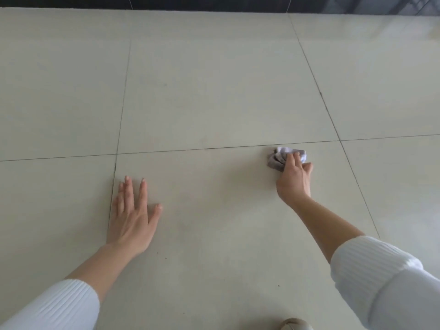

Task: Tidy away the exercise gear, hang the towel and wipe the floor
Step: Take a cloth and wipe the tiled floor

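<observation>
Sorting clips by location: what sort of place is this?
Probably an indoor room, kind unclear: large pale floor tiles with dark grout lines, a dark wall base at the far edge, the right hand gripping a cloth.

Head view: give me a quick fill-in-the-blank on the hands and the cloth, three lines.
1. Of the left hand and the right hand, the crumpled cloth is gripped by the ____.
2. The hand that holds nothing presses flat, fingers straight, on the tiled ____.
3. Both forearms come out of ribbed sleeves coloured ____.

Missing words: right; floor; white.
</observation>
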{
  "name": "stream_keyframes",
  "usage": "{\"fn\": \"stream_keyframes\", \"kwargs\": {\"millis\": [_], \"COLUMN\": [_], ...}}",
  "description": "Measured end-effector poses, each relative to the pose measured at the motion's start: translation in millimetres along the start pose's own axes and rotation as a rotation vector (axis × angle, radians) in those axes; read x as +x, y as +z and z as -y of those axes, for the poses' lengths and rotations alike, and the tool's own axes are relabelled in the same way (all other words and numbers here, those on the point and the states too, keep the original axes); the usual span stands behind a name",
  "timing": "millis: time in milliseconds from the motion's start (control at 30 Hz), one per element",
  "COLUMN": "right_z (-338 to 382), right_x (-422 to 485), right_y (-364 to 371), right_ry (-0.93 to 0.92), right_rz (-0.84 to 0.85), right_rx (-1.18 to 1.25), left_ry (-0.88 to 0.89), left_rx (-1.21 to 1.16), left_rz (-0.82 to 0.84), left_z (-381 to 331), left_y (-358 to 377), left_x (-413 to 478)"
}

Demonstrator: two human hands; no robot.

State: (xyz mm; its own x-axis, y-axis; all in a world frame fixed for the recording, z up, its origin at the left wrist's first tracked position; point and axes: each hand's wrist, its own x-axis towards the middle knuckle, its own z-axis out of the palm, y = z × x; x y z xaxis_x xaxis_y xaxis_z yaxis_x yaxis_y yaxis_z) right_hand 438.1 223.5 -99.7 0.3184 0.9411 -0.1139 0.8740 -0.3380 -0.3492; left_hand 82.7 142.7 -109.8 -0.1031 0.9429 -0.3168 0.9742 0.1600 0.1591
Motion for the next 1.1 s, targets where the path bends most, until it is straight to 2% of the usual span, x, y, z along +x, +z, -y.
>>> {"fn": "stream_keyframes", "kwargs": {"millis": [100, 167, 333, 467, 667, 800, 867, 933, 1067, 1100], "right_z": [32.7, 54.4, 99.3, 113.7, 91.1, 75.6, 74.2, 70.5, 81.8, 90.1], "right_x": [4.8, -0.8, -30.2, -75.9, -137.0, -112.5, -77.5, -36.6, 18.3, 23.6], "right_y": [16.9, 31.1, 57.7, 68.4, 68.2, 60.7, 56.2, 51.2, 39.4, 41.0], "right_ry": [0.074, 0.014, -0.333, -0.631, -1.012, -1.200, -1.172, -1.008, -0.364, -0.253], "right_rz": [-0.069, -0.089, 0.013, 0.093, 0.236, 0.309, 0.253, 0.127, 0.026, 0.010], "right_rx": [-0.001, 0.046, 0.174, 0.173, 0.227, 0.154, 0.110, 0.096, 0.113, 0.123], "left_ry": [0.000, 0.010, 0.019, 0.047, 0.034, 0.033, -0.022, -0.100, -0.140, -0.131], "left_rx": [-0.044, -0.048, -0.051, -0.041, -0.056, -0.073, -0.101, -0.117, -0.044, -0.039], "left_rz": [-0.003, -0.028, -0.061, -0.133, -0.212, -0.252, -0.268, -0.261, -0.198, -0.187], "left_z": [3.1, 5.6, 7.3, 7.2, 8.6, 10.6, 15.5, 26.8, 47.6, 49.5], "left_y": [8.0, 12.8, 16.3, 18.1, 16.2, 10.2, 6.4, 6.1, 9.8, 10.1], "left_x": [2.3, 2.4, 3.5, 1.6, 4.7, 12.8, 17.0, 17.6, 10.4, 10.1]}}
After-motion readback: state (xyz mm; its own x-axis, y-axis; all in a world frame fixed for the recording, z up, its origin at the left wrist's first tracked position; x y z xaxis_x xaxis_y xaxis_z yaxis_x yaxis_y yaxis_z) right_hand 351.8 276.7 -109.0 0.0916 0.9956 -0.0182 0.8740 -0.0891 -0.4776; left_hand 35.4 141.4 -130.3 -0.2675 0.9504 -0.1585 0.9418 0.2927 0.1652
